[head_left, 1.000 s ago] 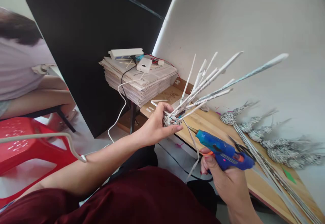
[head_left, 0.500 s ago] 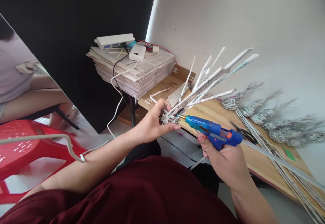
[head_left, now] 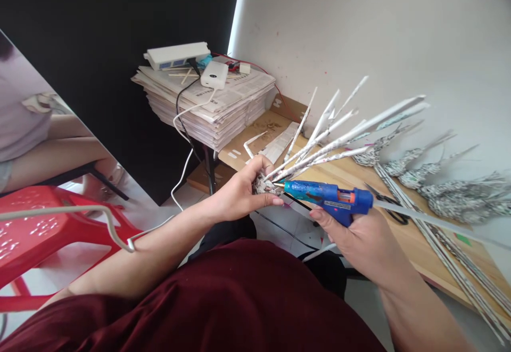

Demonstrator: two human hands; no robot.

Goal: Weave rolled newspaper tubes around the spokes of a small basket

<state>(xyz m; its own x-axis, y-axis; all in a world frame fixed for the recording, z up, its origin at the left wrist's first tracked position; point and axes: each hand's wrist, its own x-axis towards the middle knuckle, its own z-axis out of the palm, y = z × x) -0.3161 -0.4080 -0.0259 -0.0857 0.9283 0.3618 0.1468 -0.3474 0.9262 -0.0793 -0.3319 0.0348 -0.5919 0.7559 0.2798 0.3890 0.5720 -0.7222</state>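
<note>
My left hand (head_left: 239, 195) is closed round the woven base of a bundle of rolled newspaper sticks (head_left: 331, 133), which fan up and to the right. A blue hot glue gun (head_left: 331, 197) is gripped in my right hand (head_left: 359, 237), a finger on its trigger. The gun's metal nozzle touches the woven base beside my left thumb. A clear glue stick juts from the back of the gun toward the right.
A wooden table (head_left: 407, 240) runs along the white wall, bearing woven paper pieces (head_left: 439, 192), long paper rods (head_left: 451, 251) and scissors (head_left: 389, 208). A newspaper stack (head_left: 207, 109) carries a power bank and power strip. A red plastic chair (head_left: 43, 235) and a seated person (head_left: 35, 133) are at left.
My right hand has brought the glue gun up and left until its nozzle meets the woven base. The stick bundle has tilted slightly lower to the right.
</note>
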